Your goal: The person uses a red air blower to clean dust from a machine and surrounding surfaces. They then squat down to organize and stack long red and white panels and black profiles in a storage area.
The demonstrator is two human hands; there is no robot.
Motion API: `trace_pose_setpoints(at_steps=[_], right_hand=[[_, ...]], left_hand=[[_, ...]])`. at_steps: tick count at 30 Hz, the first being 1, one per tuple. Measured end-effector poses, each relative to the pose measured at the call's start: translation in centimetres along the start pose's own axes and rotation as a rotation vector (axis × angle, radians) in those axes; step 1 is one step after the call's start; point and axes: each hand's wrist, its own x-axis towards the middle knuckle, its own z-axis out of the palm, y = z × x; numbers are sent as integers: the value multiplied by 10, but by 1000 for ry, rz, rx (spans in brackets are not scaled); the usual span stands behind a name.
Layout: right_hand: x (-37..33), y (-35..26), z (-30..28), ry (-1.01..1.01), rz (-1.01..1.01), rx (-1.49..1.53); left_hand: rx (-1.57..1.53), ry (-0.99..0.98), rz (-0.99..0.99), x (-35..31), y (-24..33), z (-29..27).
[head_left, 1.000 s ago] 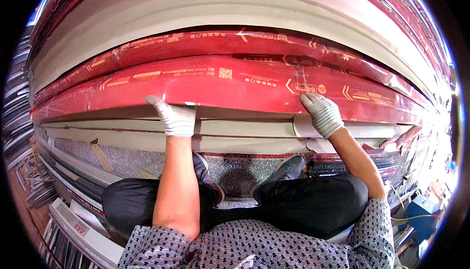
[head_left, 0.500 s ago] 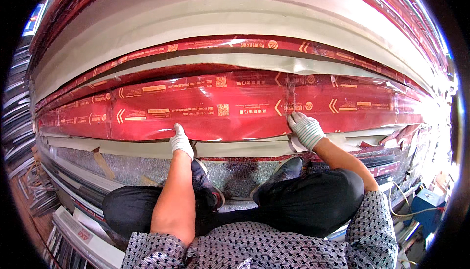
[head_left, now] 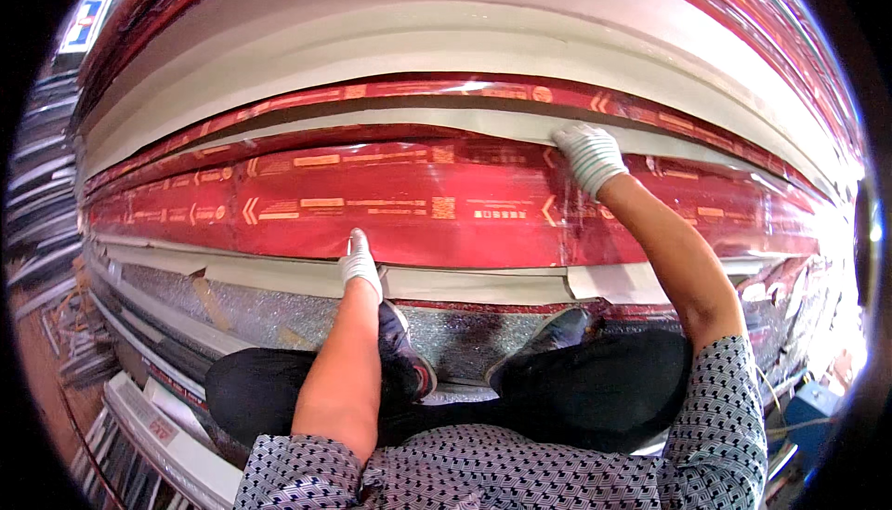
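A long bundle in glossy red printed wrapping lies crosswise before me. My left hand, in a white knitted glove, is at its near edge. The thumb lies on top, and the other fingers are hidden below the edge, which seems pinched between them. My right hand, in a striped white glove, reaches over the bundle to its far side. It touches the edge of a pale strip of sheet there. Its fingertips are blurred and partly hidden, so its grip cannot be made out.
Beyond lie broad pale sheets and more red-wrapped lengths. Pale paper shows under the near edge, above a grey speckled surface by my shoes. Stacked metal profiles stand left; a blue box sits lower right.
My right hand has moved from the bundle's near edge, away from me, to its far edge. The left hand stays at the near edge. The view has shifted slightly.
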Motion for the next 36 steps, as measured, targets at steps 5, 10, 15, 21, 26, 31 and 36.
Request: trace_pose_setpoints(at_steps=[5, 10, 15, 21, 26, 31, 36], right_hand=[[-26, -5, -19, 172, -229, 23], [-69, -15, -21, 83, -302, -75], [-86, -17, -6, 128, -361, -43], [-69, -3, -66, 263, -302, -73], [-94, -6, -106, 299, -324, -40], [-135, -32, -57, -156, -384, 66], [-126, -43, 15, -396, -490, 173]], left_hand=[[486, 482, 151, 23, -1, -31], [131, 439, 565, -25, 92, -26], [-455, 164, 365, -66, 156, 0], [-472, -45, 259, -11, 186, -14], [-479, -100, 446, -50, 203, -33], [-68, 268, 300, -7, 106, -51], [329, 311, -46, 74, 6, -60]])
